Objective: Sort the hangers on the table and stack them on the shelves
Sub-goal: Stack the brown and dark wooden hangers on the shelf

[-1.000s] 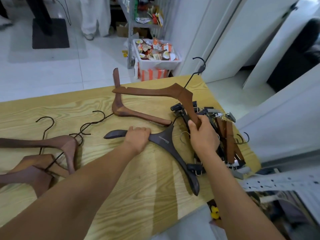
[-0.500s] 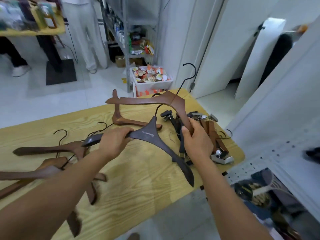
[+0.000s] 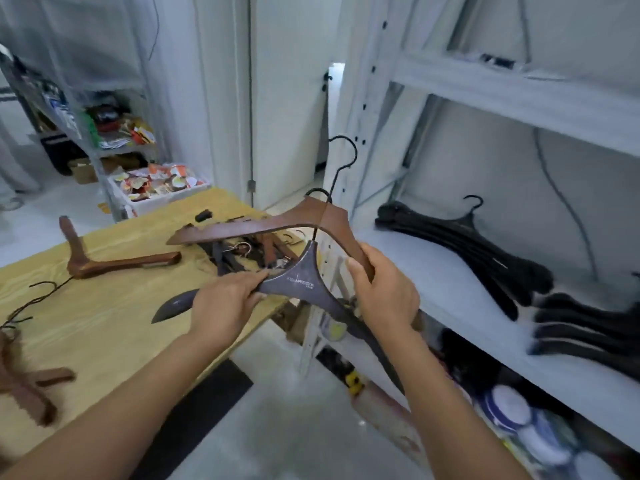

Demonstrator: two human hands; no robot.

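Note:
My left hand (image 3: 227,299) grips the left arm of a dark grey hanger (image 3: 298,280), held in the air past the table's right edge. My right hand (image 3: 384,292) grips the right arm of a brown wooden hanger (image 3: 263,226) with a black hook, raised just above the grey one. Both hangers hang between the wooden table (image 3: 114,306) and the white shelf (image 3: 450,292). On that shelf lies a stack of black hangers (image 3: 485,251). A pile of clip hangers (image 3: 242,251) lies at the table's right end, and a brown hanger (image 3: 117,263) lies further left.
More brown hangers (image 3: 24,386) lie at the table's left edge with thin black hooks (image 3: 31,299). A white bin of packets (image 3: 156,187) stands on the floor behind the table beside a metal rack (image 3: 93,133). Jars and clutter (image 3: 519,417) fill the shelf below.
Both hands have lifted their hangers off the table and carried them to the right, toward the shelf. The view has swung right, bringing the shelf and its black hangers into sight.

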